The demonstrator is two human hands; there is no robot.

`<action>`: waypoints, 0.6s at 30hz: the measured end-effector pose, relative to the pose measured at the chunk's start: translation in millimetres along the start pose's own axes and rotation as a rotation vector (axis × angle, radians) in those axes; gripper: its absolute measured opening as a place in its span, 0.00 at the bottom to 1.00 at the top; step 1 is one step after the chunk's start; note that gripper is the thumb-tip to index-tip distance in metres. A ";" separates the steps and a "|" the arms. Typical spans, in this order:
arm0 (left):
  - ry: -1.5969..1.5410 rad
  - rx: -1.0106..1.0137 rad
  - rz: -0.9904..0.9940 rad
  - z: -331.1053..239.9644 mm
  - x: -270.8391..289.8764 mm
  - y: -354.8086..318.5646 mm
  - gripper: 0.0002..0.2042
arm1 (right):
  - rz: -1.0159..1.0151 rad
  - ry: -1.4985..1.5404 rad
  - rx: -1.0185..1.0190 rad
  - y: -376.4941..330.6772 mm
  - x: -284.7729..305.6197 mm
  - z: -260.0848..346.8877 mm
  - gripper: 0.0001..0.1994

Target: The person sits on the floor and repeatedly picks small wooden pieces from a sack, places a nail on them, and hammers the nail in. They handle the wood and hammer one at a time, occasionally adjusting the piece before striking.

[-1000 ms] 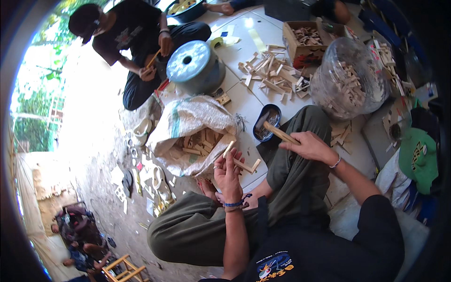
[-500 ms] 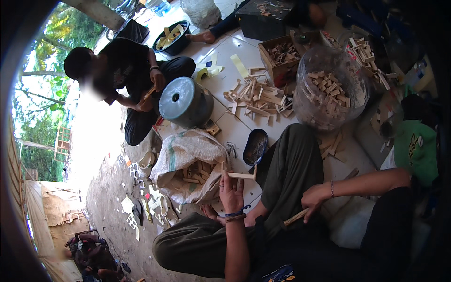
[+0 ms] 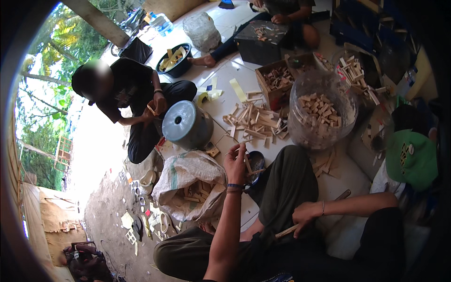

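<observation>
My left hand (image 3: 236,164) is raised above my knee and grips a short pale wooden stick (image 3: 246,162) near a small dark bowl (image 3: 256,162). My right hand (image 3: 306,217) rests low against my thigh, closed around a thin wooden-handled tool (image 3: 287,231). I sit cross-legged in olive trousers (image 3: 282,188). An open white sack (image 3: 190,181) with wood pieces lies just left of my left hand. A loose pile of wooden blocks (image 3: 256,124) is on the white floor beyond it.
A clear plastic bag of wood blocks (image 3: 319,115) stands ahead to the right. A grey upturned metal pot (image 3: 185,124) sits beside a seated person in black (image 3: 136,101). A cardboard box (image 3: 277,80), dark bowl (image 3: 174,60) and another worker (image 3: 282,19) are farther back. A green cap (image 3: 413,157) lies right.
My left hand rose and reached forward with the stick toward the dark bowl. My right hand stayed low at my thigh, after dropping there from the bowl a second ago.
</observation>
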State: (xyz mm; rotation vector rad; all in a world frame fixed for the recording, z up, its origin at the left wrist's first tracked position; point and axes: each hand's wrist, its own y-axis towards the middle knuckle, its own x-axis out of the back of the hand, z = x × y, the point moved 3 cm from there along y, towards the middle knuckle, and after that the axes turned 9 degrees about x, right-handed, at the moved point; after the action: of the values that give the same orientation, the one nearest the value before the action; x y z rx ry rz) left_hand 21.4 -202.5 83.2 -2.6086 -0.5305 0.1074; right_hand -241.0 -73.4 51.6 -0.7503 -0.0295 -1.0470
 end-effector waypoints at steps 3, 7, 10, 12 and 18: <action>-0.198 -0.121 0.094 -45.4 -28.0 30.2 0.31 | 0.029 0.048 -0.012 -1.4 -0.1 -0.4 0.39; 0.274 -0.386 -0.108 -123.9 -14.6 66.0 0.45 | 0.020 -0.025 -0.017 -1.5 0.4 -0.1 0.39; 0.881 -0.555 0.127 -156.9 46.1 75.8 0.37 | -0.084 -0.084 -0.055 -8.5 -5.5 3.8 0.40; 1.202 -0.482 0.341 -163.7 101.9 85.1 0.31 | -0.168 -0.169 -0.047 -20.7 -11.8 10.3 0.41; 1.548 -0.365 -0.063 -143.9 307.5 81.7 0.28 | -0.131 -0.295 -0.179 -55.9 -9.5 22.3 0.42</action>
State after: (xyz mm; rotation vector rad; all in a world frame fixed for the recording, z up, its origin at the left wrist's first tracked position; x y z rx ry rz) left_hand 357.4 -212.7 177.7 -2.0924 -0.0126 -1.9355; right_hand -283.0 -69.0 95.5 -1.0727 -0.2427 -1.0642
